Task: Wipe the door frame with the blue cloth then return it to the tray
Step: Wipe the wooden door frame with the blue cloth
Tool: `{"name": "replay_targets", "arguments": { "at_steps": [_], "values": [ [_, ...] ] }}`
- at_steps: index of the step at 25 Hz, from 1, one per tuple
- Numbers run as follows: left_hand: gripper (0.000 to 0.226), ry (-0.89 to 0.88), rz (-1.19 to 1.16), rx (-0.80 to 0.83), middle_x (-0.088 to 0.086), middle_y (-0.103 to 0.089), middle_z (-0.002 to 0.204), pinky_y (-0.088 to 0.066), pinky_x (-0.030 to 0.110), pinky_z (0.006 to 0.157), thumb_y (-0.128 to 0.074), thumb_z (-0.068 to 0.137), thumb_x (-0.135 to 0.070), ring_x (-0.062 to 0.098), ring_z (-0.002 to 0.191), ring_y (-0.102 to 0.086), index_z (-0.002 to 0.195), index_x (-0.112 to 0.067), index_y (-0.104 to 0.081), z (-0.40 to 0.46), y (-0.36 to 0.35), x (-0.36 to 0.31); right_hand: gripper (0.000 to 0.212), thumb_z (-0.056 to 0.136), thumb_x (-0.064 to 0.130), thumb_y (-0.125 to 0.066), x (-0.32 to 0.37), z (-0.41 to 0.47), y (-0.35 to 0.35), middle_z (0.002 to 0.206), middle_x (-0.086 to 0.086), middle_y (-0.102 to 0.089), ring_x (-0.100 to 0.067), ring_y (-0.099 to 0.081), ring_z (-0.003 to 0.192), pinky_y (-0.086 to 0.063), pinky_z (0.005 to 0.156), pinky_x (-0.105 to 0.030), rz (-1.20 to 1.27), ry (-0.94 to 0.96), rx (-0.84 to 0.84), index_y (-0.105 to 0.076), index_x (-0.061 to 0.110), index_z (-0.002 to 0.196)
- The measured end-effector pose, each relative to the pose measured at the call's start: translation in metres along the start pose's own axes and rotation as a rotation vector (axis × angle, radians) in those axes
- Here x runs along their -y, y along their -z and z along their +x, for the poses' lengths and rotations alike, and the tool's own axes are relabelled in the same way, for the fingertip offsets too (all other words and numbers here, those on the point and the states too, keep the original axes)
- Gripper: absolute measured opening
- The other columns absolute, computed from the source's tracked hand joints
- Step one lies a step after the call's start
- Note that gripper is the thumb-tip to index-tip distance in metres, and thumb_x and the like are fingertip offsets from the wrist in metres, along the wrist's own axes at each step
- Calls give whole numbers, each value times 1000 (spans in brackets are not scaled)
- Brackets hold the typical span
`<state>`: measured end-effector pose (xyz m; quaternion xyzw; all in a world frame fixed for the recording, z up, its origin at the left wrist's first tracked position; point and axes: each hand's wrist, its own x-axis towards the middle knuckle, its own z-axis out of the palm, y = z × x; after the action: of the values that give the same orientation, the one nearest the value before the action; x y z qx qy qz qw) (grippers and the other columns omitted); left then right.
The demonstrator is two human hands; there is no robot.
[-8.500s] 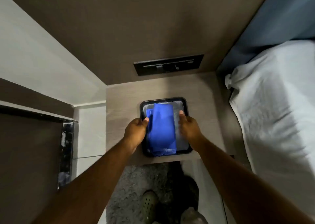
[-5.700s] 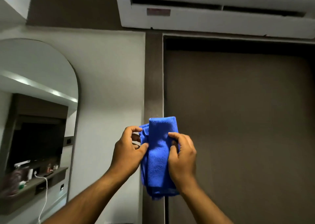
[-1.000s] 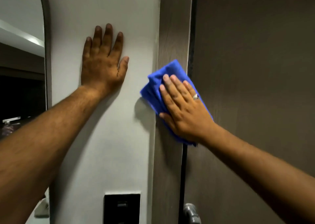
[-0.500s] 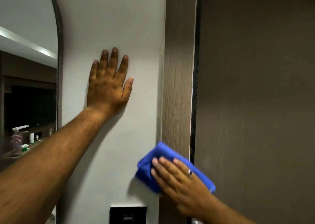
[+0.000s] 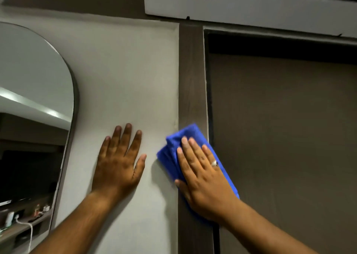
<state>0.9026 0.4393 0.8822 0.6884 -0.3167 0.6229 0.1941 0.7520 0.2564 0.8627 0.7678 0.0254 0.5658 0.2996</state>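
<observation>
On the door frame (image 5: 191, 76), folded blue cloth (image 5: 174, 144) under right hand (image 5: 204, 178).

**Bare arms, one ring**

Two forearms come into view from the lower edge, both uncovered to the frame's border, with no sleeve, cuff, watch or band on either. The left hand (image 5: 118, 163) carries nothing on its fingers. The right hand (image 5: 202, 173) wears a single ring (image 5: 214, 163), pale and metallic, with a small raised top that catches the light, on the ring finger. Nails on both hands are short and unpainted.
</observation>
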Motion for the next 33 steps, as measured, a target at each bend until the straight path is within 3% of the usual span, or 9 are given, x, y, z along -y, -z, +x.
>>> {"name": "replay_targets", "arguments": {
  "at_steps": [7,11,15,19,22,24,26,30,33],
  "values": [
    [67,6,-2,20,7,-3,162,-1,42,120,-23,92,-49,24,150,0,152,-21,-10,-2,1,-1,64,98,44,-33,-37,58,6,158,-15,-17,-29,-10,147,-13,119,-49,-11,-17,-28,-20,7,148],
    [66,7,-13,6,7,-3,163,0,40,119,-19,93,-50,23,150,0,152,-22,-10,-5,0,0,67,98,46,-26,-82,145,23,161,-12,4,-24,8,147,8,118,-39,22,-192,8,-2,9,150],
    [67,3,-22,14,8,-7,162,0,39,119,-16,93,-52,25,150,-5,152,-20,-14,-1,3,-1,64,98,43,-23,-82,155,22,161,-7,4,-18,10,147,12,117,-35,145,-208,-31,-6,11,150],
    [68,-9,-23,65,8,-4,162,3,38,120,-17,92,-53,24,149,-2,151,-21,-11,0,9,2,50,94,13,-38,-73,130,32,158,-10,-21,-21,-8,148,-4,121,-39,537,-281,-165,-34,7,143],
    [69,36,-51,152,5,0,162,-4,41,120,-20,90,-56,22,148,4,150,-25,-6,2,21,-2,57,93,21,-53,-68,110,38,158,-15,-19,-33,-10,146,-19,116,-55,390,-550,-222,-30,10,145],
    [73,96,-104,215,6,-5,162,-12,45,118,-37,91,-55,24,149,0,151,-23,-12,4,32,-15,82,83,50,-62,-68,103,48,150,-16,-33,-36,-31,136,-32,105,-58,366,-795,-154,-23,13,145],
    [68,177,-253,187,11,-25,159,-26,50,112,-56,87,-45,30,146,-20,146,-18,-36,-1,44,-41,83,71,65,-66,-68,95,60,126,-11,-57,-33,-55,112,-45,85,-49,439,-909,-75,-41,11,129],
    [49,288,-633,-32,14,-56,132,-38,43,100,-62,83,-36,33,122,-50,125,-12,-58,-15,60,-111,39,77,52,-67,-62,55,82,79,3,-62,-20,-58,74,-40,59,-30,640,-955,-140,-52,16,84],
    [49,374,-1024,70,11,-66,115,-45,36,93,-64,80,-46,29,104,-60,114,-11,-65,-10,65,-167,27,85,42,-62,-64,8,111,73,6,-59,-11,-55,64,-43,59,-27,848,-1042,-322,-50,18,78]
  ]
}}
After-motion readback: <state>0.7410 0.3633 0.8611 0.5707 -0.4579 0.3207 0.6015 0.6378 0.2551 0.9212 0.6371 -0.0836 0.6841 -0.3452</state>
